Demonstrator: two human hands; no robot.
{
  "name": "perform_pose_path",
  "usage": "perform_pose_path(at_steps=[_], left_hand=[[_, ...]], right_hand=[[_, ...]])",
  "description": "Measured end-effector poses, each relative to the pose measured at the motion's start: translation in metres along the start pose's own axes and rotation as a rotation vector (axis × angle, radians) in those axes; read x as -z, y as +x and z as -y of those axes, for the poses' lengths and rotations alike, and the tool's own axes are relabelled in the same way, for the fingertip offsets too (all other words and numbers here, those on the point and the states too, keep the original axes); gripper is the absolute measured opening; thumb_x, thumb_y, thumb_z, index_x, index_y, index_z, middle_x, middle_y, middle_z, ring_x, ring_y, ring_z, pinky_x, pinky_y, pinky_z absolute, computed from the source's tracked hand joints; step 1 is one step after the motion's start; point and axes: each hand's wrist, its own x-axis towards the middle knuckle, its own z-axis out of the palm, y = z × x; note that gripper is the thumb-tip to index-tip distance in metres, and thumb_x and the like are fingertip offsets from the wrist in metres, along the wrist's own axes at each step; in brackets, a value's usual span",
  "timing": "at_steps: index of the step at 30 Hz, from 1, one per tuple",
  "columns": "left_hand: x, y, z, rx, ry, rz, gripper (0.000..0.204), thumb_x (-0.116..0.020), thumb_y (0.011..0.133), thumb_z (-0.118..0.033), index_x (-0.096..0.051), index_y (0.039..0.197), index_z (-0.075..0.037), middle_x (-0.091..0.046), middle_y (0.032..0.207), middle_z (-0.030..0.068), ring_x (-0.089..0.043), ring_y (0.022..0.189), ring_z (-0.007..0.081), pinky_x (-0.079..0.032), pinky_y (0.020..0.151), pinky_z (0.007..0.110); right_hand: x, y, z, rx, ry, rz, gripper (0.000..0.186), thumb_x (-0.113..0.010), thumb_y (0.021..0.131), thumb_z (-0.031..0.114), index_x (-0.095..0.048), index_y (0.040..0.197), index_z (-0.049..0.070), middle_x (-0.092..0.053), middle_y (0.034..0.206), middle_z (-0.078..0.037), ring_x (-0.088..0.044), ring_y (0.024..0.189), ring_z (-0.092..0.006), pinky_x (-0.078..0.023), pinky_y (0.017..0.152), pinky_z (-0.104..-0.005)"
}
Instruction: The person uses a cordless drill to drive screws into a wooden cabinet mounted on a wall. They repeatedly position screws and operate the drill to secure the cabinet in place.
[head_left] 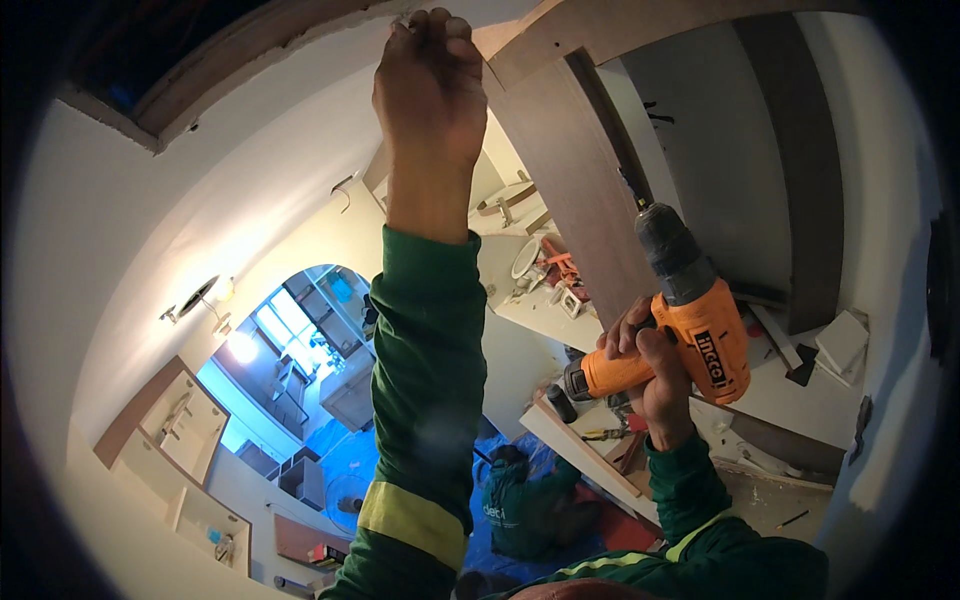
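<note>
1. Orange-and-black plastic pistol-shaped drill (700,325): in the right hand (658,378), fingers clasped around its handle (606,374).
2. Left hand (430,105): raised beside brown wooden frame (640,30); fingers curled, any grasp cannot be told.

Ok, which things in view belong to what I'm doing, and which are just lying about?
Likely part of it:
Orange drill, held in the right hand
Wooden frame, beside the raised left hand

Apparently just lying about:
Round white item and red-orange item
Thin dark stick at lower right

gap between sleeves (428,330), drill (690,310) blocking right
</note>
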Motion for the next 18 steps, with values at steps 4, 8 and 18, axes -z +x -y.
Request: perform_pose_path(at_steps=[4,8,18], left_hand=[[-0.004,-0.003,0.003,-0.063,0.022,-0.122,0.021,-0.045,0.110,-0.015,-0.056,0.106,0.002,-0.062,0.092,0.0114,-0.065,0.084,0.0210,-0.061,0.073,0.026],[-0.003,-0.004,-0.005,-0.084,0.254,-0.219,0.021,-0.048,0.108,-0.015,-0.060,0.106,0.003,-0.065,0.094,0.0112,-0.066,0.085,0.0248,-0.060,0.074,0.030],[-0.002,-0.041,0.006,0.066,0.124,-0.173,0.017,-0.053,0.107,-0.009,-0.058,0.110,0.006,-0.063,0.100,0.0133,-0.065,0.089,0.0211,-0.059,0.076,0.028]], right_hand=[[0.002,-0.003,0.000,-0.004,-0.021,-0.060,0.026,-0.066,0.096,0.023,-0.056,0.116,0.009,-0.056,0.085,-0.001,-0.062,0.083,-0.0156,-0.053,0.091,-0.0419],[0.004,-0.005,0.002,0.021,-0.033,-0.061,0.027,-0.066,0.096,0.024,-0.056,0.116,0.009,-0.057,0.084,-0.001,-0.063,0.082,-0.0156,-0.053,0.089,-0.0417],[-0.007,-0.011,0.000,-0.021,-0.047,-0.075,0.028,-0.069,0.094,0.025,-0.057,0.112,0.008,-0.058,0.083,-0.002,-0.063,0.081,-0.0154,-0.053,0.088,-0.0412]])
